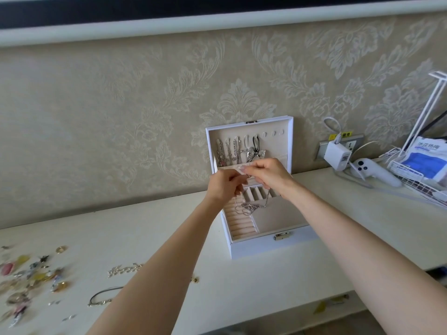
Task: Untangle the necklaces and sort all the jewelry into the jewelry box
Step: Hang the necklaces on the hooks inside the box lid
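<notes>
A white jewelry box [266, 243] stands open against the wall, its lid upright. Several necklaces [229, 153] hang from hooks inside the lid. Both hands are raised in front of the lid's lower edge. My left hand [223, 186] and my right hand [268, 174] pinch the top of a silver necklace [251, 206]. Its chain and pendant dangle over the beige compartments and ring rolls. A pile of loose jewelry [31, 279] lies at the far left of the table. A gold chain [124, 269] and a dark cord necklace [102, 297] lie nearer my left forearm.
A cream table [338, 213] runs along a patterned wall. On the right are a wall socket with a white charger [337, 153], a white game controller [372, 171] and a white wire rack [420, 170] with a blue packet. A small gold earring [194, 279] lies by my left arm.
</notes>
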Demonstrator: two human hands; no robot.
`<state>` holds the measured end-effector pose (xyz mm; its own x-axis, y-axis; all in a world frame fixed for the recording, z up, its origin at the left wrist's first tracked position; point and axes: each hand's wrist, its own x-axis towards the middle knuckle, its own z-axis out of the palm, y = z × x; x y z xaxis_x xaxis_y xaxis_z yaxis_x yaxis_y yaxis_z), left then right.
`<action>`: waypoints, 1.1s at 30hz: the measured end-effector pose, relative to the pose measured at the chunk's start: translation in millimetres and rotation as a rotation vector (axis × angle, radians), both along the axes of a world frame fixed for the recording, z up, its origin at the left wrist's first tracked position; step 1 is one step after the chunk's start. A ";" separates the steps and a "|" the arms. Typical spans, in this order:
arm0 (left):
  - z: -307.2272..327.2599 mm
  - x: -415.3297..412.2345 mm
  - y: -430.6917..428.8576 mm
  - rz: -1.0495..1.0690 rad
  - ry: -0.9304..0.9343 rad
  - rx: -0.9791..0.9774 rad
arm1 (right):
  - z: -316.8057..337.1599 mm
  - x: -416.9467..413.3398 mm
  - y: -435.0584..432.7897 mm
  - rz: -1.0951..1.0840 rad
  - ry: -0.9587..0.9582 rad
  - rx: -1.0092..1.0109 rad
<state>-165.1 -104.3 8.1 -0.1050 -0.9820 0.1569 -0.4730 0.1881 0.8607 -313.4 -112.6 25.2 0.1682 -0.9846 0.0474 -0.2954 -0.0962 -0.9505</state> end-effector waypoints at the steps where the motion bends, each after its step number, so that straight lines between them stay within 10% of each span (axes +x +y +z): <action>1: -1.6 1.4 -0.4 0.059 -0.015 0.019 | 0.9 -1.9 0.8 -0.016 0.007 0.014; 7: -30.3 21.2 -13.1 0.422 -0.056 0.216 | 9.1 -18.7 -1.9 0.077 -0.274 0.138; 23: -1.5 1.0 -6.7 0.224 -0.690 0.224 | 0.5 -27.0 -14.2 0.033 -0.182 0.002; 33: 12.0 -34.4 -7.3 -0.061 0.101 0.024 | 6.2 -27.0 -12.7 -0.023 0.047 -0.024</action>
